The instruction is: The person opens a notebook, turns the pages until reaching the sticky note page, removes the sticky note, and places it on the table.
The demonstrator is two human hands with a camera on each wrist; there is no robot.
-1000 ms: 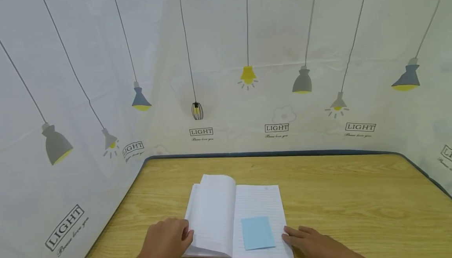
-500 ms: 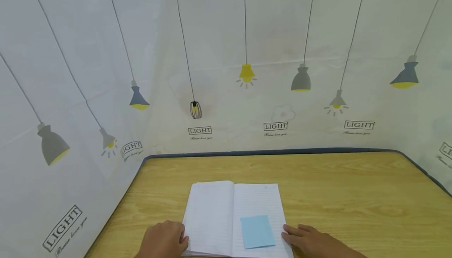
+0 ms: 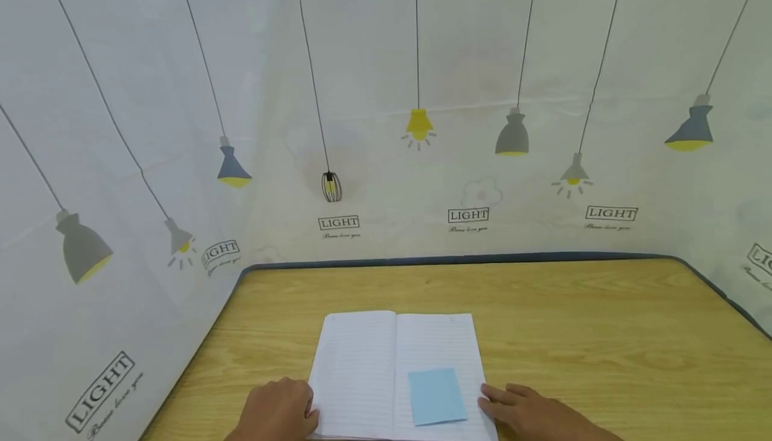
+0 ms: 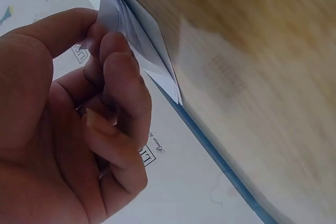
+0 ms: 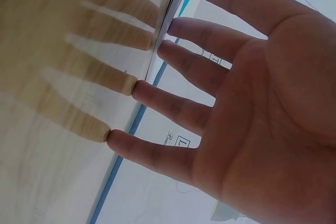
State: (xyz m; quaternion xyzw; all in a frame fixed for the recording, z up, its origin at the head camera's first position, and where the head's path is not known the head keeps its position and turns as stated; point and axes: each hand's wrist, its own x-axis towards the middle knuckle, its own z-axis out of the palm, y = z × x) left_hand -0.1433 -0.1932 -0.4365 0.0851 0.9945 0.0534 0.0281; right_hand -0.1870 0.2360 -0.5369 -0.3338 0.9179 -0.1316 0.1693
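Note:
An open lined notebook lies on the wooden table in the head view, both page sides fairly flat. On its right page sits a light blue sticky note. My left hand is at the lower left edge of the notebook, fingers curled. In the left wrist view its thumb and forefinger pinch the edge of some curving pages. My right hand rests at the right edge of the notebook. Seen from the right wrist, the fingers are straight, with fingertips on the table and along the notebook's edge.
The wood-grain table stretches behind and to both sides of the notebook. A dark blue edge strip runs along its back. White sheeting printed with hanging lamps stands behind and at the sides.
The left-hand page, raised and curved one second ago, has come down flat on the left side. My left hand moved slightly left and down with it. The right hand stayed at the edge.

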